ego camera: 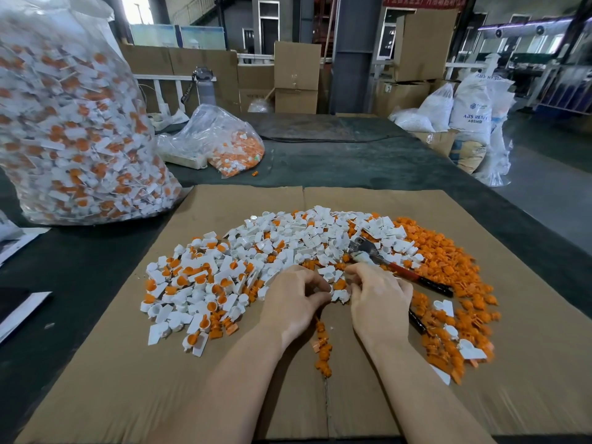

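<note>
My left hand (pixel 294 294) and right hand (pixel 379 296) meet at the near edge of the pile (pixel 288 241), both grips pinching a white piece (pixel 340 295) between them; I'd align it squarely before pressing.

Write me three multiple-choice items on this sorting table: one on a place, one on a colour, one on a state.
1. Where does the red-handled metal cutter lie? A on the heap of small plastic parts; B on the floor; C hung on a wall.
2. What colours are those parts on the brown cardboard sheet? A blue and green; B white and orange; C black and yellow.
3. What do the left hand and right hand do? A lie flat; B pinch small white plastic pieces between them; C grip the cutter.
1 A, it rests across the heap; 2 B, no other colours show; 3 B, both hands curl onto the pieces.
</note>
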Demonstrator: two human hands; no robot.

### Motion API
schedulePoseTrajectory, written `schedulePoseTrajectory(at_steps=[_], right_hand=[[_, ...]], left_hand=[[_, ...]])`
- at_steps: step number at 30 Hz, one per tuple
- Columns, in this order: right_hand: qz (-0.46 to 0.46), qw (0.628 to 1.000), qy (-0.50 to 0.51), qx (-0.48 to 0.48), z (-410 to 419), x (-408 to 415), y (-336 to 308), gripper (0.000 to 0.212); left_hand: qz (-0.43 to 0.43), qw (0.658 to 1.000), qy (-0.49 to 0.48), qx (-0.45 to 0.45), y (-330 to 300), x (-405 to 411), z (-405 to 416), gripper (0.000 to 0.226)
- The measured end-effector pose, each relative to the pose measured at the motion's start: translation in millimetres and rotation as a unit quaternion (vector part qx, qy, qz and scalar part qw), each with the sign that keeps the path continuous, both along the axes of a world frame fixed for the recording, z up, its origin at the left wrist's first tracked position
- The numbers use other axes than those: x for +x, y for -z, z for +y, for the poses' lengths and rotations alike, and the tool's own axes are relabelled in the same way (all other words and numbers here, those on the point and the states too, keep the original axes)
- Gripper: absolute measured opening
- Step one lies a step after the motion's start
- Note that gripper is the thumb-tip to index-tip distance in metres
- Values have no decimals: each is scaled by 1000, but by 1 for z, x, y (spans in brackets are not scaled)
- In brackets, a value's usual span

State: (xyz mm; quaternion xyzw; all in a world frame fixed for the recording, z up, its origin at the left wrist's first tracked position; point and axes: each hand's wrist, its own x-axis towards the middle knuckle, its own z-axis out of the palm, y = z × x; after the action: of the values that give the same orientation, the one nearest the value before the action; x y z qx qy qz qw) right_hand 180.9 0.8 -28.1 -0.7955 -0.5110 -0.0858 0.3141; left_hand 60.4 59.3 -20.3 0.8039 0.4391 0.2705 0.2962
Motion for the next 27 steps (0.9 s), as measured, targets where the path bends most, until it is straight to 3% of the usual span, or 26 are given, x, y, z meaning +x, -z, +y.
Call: schedulePoseTrajectory(at_steps=[8,13,15,18,21,23,27], right_hand=[[-34,998,-20,-44,0,2,-1,16],[-23,999,-10,-44,1,0,-1,5],[-11,999,-12,-33,0,0,-2,10],[-24,999,-30,-16,-1,-1,-1,27],[-26,998,-52,12,-2,-3,-2,19],[-2,996,-66,53,-4,-4,-4,9],[115,979,-121,120,-8,-4,-5,4]], left_hand=[[-32,999,-20,-15,0,0,0,2],[-44,998,-28,-17,1,-1,-1,17],[-66,997,-20,-24,2,-3,-1,23],[-39,999,-16,-7,1,-3,-1,13],[-31,999,-19,-1,2,-2,0,15],[-54,998,-25,-13,2,-3,-1,3],[-90,995,-30,-27,2,-3,0,7]])
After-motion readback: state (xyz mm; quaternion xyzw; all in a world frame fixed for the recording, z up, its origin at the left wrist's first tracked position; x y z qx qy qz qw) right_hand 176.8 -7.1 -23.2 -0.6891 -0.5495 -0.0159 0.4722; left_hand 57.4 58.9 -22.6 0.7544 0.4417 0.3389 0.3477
